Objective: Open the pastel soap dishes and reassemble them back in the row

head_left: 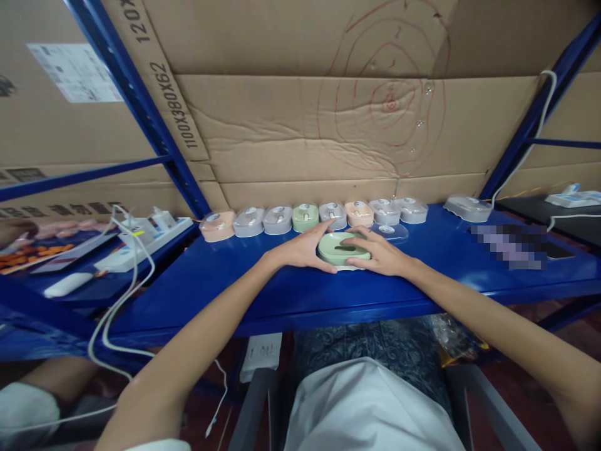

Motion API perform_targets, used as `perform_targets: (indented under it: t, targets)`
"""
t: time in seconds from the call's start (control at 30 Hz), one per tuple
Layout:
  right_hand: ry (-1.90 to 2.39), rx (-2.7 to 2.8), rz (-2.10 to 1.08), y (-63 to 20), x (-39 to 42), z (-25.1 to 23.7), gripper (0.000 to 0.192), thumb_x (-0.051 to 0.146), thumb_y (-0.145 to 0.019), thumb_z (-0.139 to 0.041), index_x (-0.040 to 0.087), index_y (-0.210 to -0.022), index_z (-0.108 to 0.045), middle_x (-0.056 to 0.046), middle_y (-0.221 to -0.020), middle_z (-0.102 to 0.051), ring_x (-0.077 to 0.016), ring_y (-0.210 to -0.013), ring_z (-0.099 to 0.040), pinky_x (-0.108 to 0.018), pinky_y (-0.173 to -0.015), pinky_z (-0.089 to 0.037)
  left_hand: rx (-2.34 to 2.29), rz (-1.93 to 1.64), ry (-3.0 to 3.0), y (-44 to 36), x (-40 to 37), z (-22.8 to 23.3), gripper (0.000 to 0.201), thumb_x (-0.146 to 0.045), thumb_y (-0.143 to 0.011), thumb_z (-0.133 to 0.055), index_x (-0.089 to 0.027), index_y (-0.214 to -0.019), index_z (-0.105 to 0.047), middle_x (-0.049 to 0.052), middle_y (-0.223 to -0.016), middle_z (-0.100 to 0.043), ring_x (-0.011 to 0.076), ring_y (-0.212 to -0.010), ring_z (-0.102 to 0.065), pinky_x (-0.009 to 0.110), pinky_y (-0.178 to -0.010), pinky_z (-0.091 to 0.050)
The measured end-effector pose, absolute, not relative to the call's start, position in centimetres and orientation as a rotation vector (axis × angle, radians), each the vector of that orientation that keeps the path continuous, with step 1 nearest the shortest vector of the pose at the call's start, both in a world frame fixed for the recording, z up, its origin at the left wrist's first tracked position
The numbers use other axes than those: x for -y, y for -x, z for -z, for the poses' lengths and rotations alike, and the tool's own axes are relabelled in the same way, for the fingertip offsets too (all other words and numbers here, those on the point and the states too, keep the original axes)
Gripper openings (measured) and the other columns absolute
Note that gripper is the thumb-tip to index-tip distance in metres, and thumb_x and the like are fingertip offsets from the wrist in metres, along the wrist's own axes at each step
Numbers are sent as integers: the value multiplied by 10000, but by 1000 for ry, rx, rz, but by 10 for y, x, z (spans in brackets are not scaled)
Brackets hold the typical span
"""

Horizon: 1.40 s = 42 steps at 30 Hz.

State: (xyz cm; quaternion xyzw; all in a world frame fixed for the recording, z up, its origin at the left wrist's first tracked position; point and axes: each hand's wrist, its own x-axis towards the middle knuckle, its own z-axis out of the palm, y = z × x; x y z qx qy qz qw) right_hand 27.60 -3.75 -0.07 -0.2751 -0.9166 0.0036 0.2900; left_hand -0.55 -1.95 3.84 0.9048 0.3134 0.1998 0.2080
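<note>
Legible print: "1100X380X62" in black, running up the cardboard strip (176, 106) beside the blue diagonal brace (141, 106). Above it, on the same cardboard, "120X", cut off at the frame's top edge. White label (75, 72) on the cardboard at upper left: printed lines too small to read. Dark print on the carton (56, 188) at far left: illegible.
</note>
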Motion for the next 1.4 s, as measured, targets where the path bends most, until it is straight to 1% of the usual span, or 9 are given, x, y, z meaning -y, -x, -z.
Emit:
perform_targets:
  t: [0.17, 0.4, 0.7, 0.9, 1.0, 1.1, 1.2, 1.3, 1.4]
  targets:
    - [740, 2485, -9, -276, 38, 2, 530, 601, -1058, -601, 231, -1429, -677, -191, -1513, -549, -356, -1396, -601, -578, -1180, -518, -867, -532, -2576, 3, 18, -32, 1283, -607, -700, -952, -172, -1709, -290, 244, -1746, -354, 462, -1602, -373, 631, -1312, -298]
    - [723, 2509, -27, -276, 37, 1, 552, 613, -1044, -618, 218, -1423, -683, -193, -1507, -538, -357, -1420, -575, -567, -1198, -500, -778, -566, -2660, 0, 16, -26, 1049, -563, -771, -920, -227, -1632, -425, 192, -1595, -552, 421, -1478, -531, 597, -1232, -413]
    - [733, 2523, -105, -275, 37, 2, 524, 586, -1044, -622, 210, -1405, -679, -188, -1467, -563, -348, -1346, -611, -558, -1146, -532, -803, -493, -2686, -3, 16, -25, 876, -566, -787, -888, -199, -1507, -550, 184, -1467, -626, 412, -1366, -577, 568, -1164, -436]
    - [759, 2545, -105, -273, 39, 1, 520, 571, -1044, -614, 206, -1413, -652, -190, -1440, -573, -348, -1313, -611, -555, -1125, -537, -839, -446, -2684, -3, 16, -27, 887, -621, -786, -867, -198, -1503, -560, 184, -1470, -624, 426, -1363, -565, 569, -1155, -431]
    - [761, 2559, -89, -273, 41, -1, 521, 581, -1045, -610, 214, -1414, -642, -189, -1448, -569, -349, -1324, -600, -550, -1124, -537, -830, -457, -2679, -3, 17, -28, 833, -649, -815, -832, -212, -1480, -586, 170, -1439, -645, 416, -1339, -585, 560, -1141, -446]
    - [750, 2556, -92, -274, 42, -3, 507, 581, -1077, -549, 242, -1450, -598, -171, -1461, -574, -340, -1346, -591, -550, -1136, -530, -812, -485, -2664, -2, 17, -28, 791, -629, -822, -828, -238, -1471, -599, 155, -1439, -656, 410, -1334, -594, 571, -1144, -449]
    - [788, 2455, -58, -282, 39, -6, 452, 525, -1117, -458, 268, -1480, -541, -145, -1461, -594, -327, -1388, -568, -549, -1186, -489, -818, -511, -2651, -2, 17, -28, 824, -634, -815, -840, -247, -1496, -585, 154, -1438, -658, 409, -1347, -598, 578, -1162, -444]
    - [951, 2260, 100, -296, 29, -9, 411, 460, -1111, -420, 242, -1432, -553, -163, -1436, -612, -359, -1388, -556, -581, -1195, -461, -854, -499, -2669, -2, 18, -29, 868, -674, -821, -826, -208, -1509, -576, 179, -1432, -657, 415, -1355, -600, 570, -1170, -446]
    - [1187, 2146, 259, -309, 16, -8, 407, 425, -1046, -473, 188, -1352, -602, -207, -1367, -641, -418, -1318, -577, -627, -1145, -476, -893, -468, -2683, -2, 18, -29, 913, -709, -817, -812, -180, -1518, -564, 202, -1451, -649, 427, -1368, -596, 574, -1178, -442]
